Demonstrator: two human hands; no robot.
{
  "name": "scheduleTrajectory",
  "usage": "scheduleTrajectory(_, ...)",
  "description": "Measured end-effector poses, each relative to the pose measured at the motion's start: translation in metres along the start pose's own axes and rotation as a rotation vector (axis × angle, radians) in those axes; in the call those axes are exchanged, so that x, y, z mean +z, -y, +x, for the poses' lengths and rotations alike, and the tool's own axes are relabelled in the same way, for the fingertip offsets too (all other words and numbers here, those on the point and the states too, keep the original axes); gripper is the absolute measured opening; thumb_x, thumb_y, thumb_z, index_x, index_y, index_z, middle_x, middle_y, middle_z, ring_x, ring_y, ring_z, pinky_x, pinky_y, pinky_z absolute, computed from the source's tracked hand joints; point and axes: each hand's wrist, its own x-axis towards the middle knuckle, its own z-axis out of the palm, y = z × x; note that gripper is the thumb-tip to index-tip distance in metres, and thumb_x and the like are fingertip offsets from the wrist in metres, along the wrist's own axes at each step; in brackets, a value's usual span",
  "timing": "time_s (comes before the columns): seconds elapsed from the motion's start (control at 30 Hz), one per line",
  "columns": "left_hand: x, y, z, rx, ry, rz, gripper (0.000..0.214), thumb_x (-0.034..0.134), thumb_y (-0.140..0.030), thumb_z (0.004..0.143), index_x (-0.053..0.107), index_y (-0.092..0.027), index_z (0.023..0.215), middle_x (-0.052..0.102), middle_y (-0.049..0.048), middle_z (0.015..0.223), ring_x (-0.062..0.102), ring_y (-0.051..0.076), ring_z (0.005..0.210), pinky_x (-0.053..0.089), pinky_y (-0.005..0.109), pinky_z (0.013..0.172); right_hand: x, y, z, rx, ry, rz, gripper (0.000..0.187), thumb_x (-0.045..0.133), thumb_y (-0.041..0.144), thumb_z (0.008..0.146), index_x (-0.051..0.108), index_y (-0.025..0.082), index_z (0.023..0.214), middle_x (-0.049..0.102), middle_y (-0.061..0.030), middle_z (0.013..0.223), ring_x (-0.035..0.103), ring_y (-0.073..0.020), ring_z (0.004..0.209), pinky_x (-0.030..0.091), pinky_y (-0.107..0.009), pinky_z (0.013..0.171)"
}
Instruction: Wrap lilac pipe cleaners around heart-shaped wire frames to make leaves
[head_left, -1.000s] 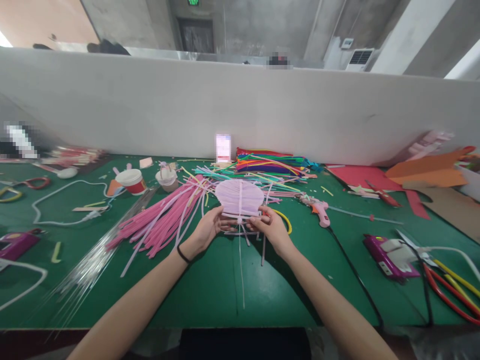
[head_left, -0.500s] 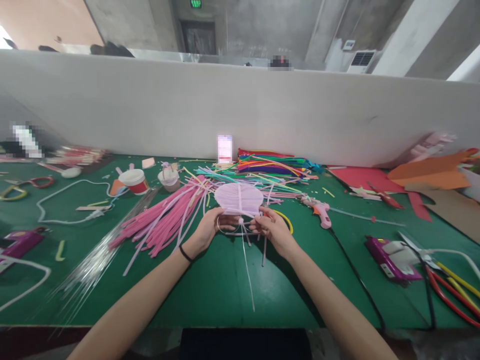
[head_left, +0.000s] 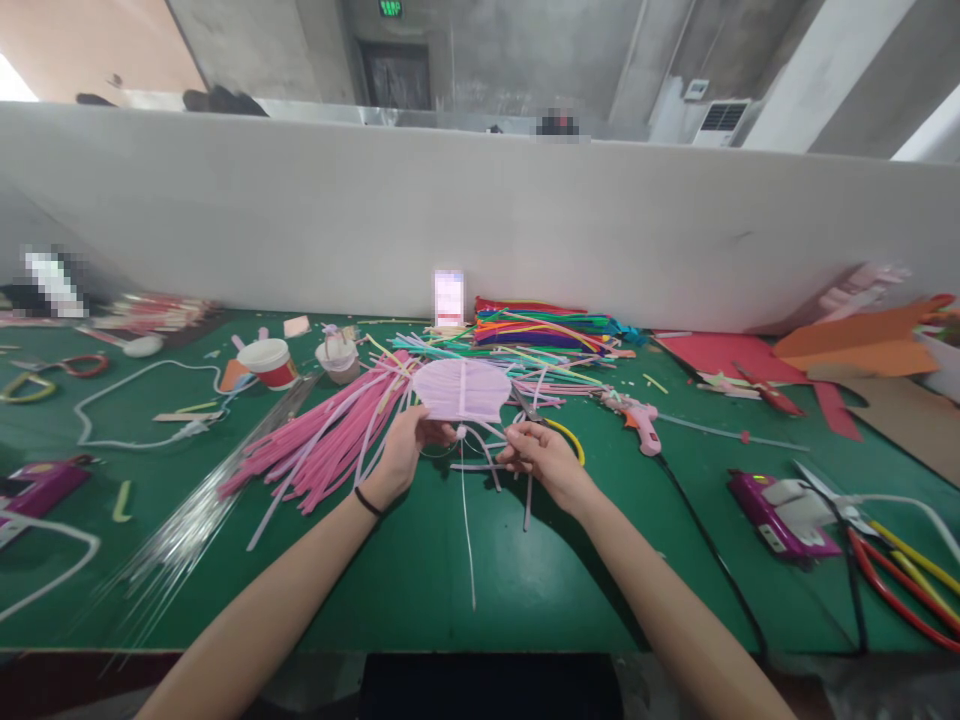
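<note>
A pale pink fan-shaped piece (head_left: 460, 388) made of pipe cleaners is held just above the green table (head_left: 420, 570). My left hand (head_left: 405, 452) grips its lower left edge with closed fingers. My right hand (head_left: 541, 458) pinches a thin pale strand that runs from the fan's base knot to the right. A long white stem (head_left: 466, 530) hangs from the base toward me. A black band circles my left wrist.
Loose pink pipe cleaners (head_left: 322, 440) lie left of the fan, with a multicoloured stack (head_left: 540, 330) behind. A pink glue gun (head_left: 637, 420) lies to the right, purple tools (head_left: 780, 510) and cables farther right, paper cups (head_left: 266, 362) to the left. A grey partition wall runs along the table's far edge.
The fan has shifted a little left and tilted. My right hand has come off the fan's edge and drawn a thin strand out to the right. The hanging stem swung left.
</note>
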Motion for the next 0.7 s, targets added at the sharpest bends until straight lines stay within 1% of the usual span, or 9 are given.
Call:
scheduleTrajectory(0.07, -0.003, -0.007, 0.003, 0.018, -0.033, -0.05, 0.02, 0.049, -0.029, 0.073, 0.063, -0.015, 0.072, 0.064, 0.0015, 0.054, 0.058, 0.016, 0.05, 0.048, 0.027, 0.053, -0.002, -0.001, 0.001, -0.048, -0.025, -0.041, 0.034, 0.07, 0.046, 0.071, 0.059, 0.018, 0.087, 0.069, -0.0017, 0.069, 0.067, -0.0152, 0.067, 0.052, -0.026, 0.063)
scheduleTrajectory(0.13, -0.007, -0.015, 0.005, 0.046, -0.077, -0.107, 0.018, 0.049, -0.028, 0.072, 0.061, -0.016, 0.076, 0.063, -0.0002, 0.054, 0.058, 0.015, 0.05, 0.048, 0.026, 0.053, -0.004, -0.004, 0.002, -0.129, -0.062, -0.167, 0.033, 0.067, 0.047, 0.073, 0.058, 0.02, 0.09, 0.068, -0.0012, 0.069, 0.067, -0.0174, 0.07, 0.051, -0.028, 0.063)
scheduleTrajectory(0.2, -0.011, -0.021, 0.007, 0.08, -0.129, -0.106, 0.017, 0.049, -0.029, 0.071, 0.059, -0.015, 0.073, 0.064, 0.0002, 0.056, 0.059, 0.014, 0.051, 0.048, 0.026, 0.054, -0.005, -0.007, 0.003, -0.251, -0.072, -0.415, 0.03, 0.062, 0.044, 0.078, 0.059, 0.021, 0.095, 0.069, -0.0027, 0.075, 0.067, -0.019, 0.075, 0.051, -0.031, 0.067)
scheduleTrajectory(0.27, -0.014, -0.025, 0.009, 0.107, -0.182, -0.068, 0.019, 0.049, -0.029, 0.071, 0.059, -0.014, 0.071, 0.064, 0.0008, 0.056, 0.059, 0.014, 0.052, 0.047, 0.026, 0.055, -0.006, -0.008, 0.003, -0.406, -0.062, -0.737, 0.027, 0.058, 0.04, 0.082, 0.062, 0.021, 0.1, 0.07, -0.0062, 0.089, 0.064, -0.0209, 0.089, 0.048, -0.035, 0.078)
scheduleTrajectory(0.37, -0.016, -0.024, 0.009, 0.09, -0.212, -0.013, 0.022, 0.047, -0.031, 0.071, 0.06, -0.013, 0.071, 0.064, 0.0012, 0.056, 0.059, 0.015, 0.051, 0.047, 0.025, 0.053, -0.009, -0.005, 0.002, -0.575, -0.135, -1.15, 0.027, 0.055, 0.036, 0.084, 0.063, 0.021, 0.105, 0.066, -0.0089, 0.102, 0.052, -0.0241, 0.107, 0.04, -0.039, 0.092)
scheduleTrajectory(0.43, -0.015, -0.021, 0.009, 0.061, -0.203, 0.007, 0.024, 0.047, -0.033, 0.071, 0.06, -0.013, 0.072, 0.064, 0.0013, 0.055, 0.059, 0.015, 0.05, 0.046, 0.025, 0.053, -0.015, -0.001, 0.003, -0.556, -0.285, -1.345, 0.03, 0.056, 0.038, 0.083, 0.062, 0.02, 0.106, 0.064, -0.0106, 0.104, 0.047, -0.0275, 0.108, 0.037, -0.041, 0.09)
scheduleTrajectory(0.53, -0.014, -0.016, 0.009, 0.04, -0.192, 0.021, 0.024, 0.048, -0.034, 0.071, 0.06, -0.013, 0.074, 0.064, 0.0011, 0.055, 0.059, 0.015, 0.049, 0.047, 0.026, 0.054, -0.028, 0.002, 0.004, -0.379, -0.52, -1.541, 0.049, 0.059, 0.052, 0.077, 0.058, 0.018, 0.112, 0.058, -0.0151, 0.11, 0.044, -0.0331, 0.105, 0.036, -0.044, 0.083)
scheduleTrajectory(0.6, -0.014, -0.014, 0.01, 0.037, -0.195, 0.03, 0.023, 0.048, -0.034, 0.071, 0.059, -0.013, 0.074, 0.065, 0.0015, 0.056, 0.06, 0.015, 0.05, 0.046, 0.026, 0.054, -0.036, 0.002, 0.005, -0.275, -0.526, -1.591, 0.063, 0.059, 0.061, 0.072, 0.054, 0.018, 0.119, 0.057, -0.0162, 0.11, 0.046, -0.034, 0.103, 0.035, -0.044, 0.081)
scheduleTrajectory(0.7, -0.015, -0.014, 0.011, 0.034, -0.217, 0.043, 0.024, 0.047, -0.034, 0.071, 0.06, -0.013, 0.07, 0.064, 0.0016, 0.055, 0.059, 0.014, 0.049, 0.046, 0.024, 0.053, -0.04, 0.0, 0.005, -0.23, -0.408, -1.597, 0.073, 0.063, 0.063, 0.066, 0.05, 0.021, 0.124, 0.056, -0.0144, 0.109, 0.048, -0.0321, 0.1, 0.034, -0.042, 0.08)
